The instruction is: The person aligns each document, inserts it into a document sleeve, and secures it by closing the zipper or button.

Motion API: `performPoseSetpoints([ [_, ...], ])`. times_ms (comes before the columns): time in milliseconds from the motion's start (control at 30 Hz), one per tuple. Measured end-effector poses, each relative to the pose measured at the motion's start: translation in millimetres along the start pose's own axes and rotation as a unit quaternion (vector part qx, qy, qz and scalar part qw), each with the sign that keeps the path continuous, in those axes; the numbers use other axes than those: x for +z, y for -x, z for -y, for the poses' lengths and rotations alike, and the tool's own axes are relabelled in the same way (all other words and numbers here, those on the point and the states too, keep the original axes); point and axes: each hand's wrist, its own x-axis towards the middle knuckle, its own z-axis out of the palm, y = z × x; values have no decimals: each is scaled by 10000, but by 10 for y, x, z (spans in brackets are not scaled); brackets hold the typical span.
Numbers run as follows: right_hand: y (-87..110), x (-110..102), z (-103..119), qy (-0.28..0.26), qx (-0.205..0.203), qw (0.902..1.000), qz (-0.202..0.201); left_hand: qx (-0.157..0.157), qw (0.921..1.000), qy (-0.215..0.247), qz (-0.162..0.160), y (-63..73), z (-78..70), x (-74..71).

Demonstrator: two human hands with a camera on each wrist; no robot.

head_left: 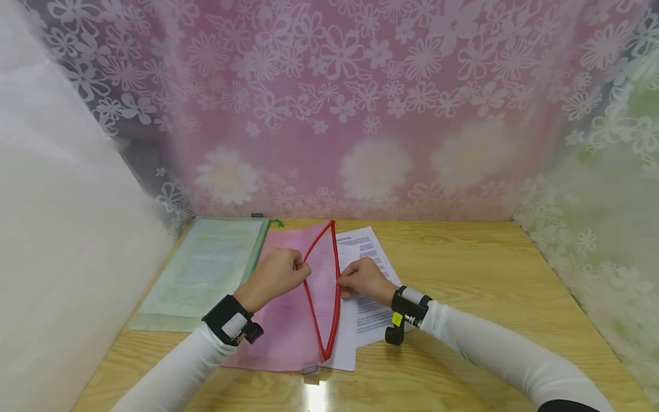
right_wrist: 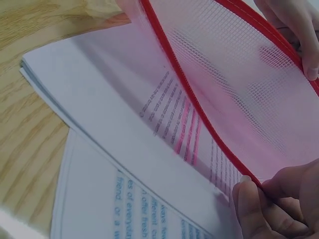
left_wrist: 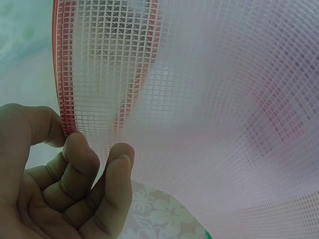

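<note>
On the table (head_left: 463, 252): pink pouch (head_left: 280, 332), gaping; fingers of left hand (head_left: 278, 272) and right hand (head_left: 366, 280) pinch its red edges (head_left: 310, 303); papers (head_left: 376, 320) partly beneath; green folder (head_left: 208, 257), left.

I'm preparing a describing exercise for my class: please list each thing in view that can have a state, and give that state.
Pink pouch: open, its red edges spread apart
Green folder: lying flat, looks closed
Papers: printed, overlapping, partly under the pouch
Left hand: pinching one red edge
Right hand: pinching the other red edge
</note>
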Motion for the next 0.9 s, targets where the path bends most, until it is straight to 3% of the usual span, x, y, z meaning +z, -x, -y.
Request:
performPoseSetpoints([
  [167,-30,32,83,261,-162,9995,-62,34,10000,-35,-42,7,25,-42],
  [467,-74,100,138,-21,-330,9994,123,-102,9999,-40,-18,38,87,-70],
  [900,-112,115,219,-27,-231,9993,285,-81,9997,-138,-166,57,159,-142],
])
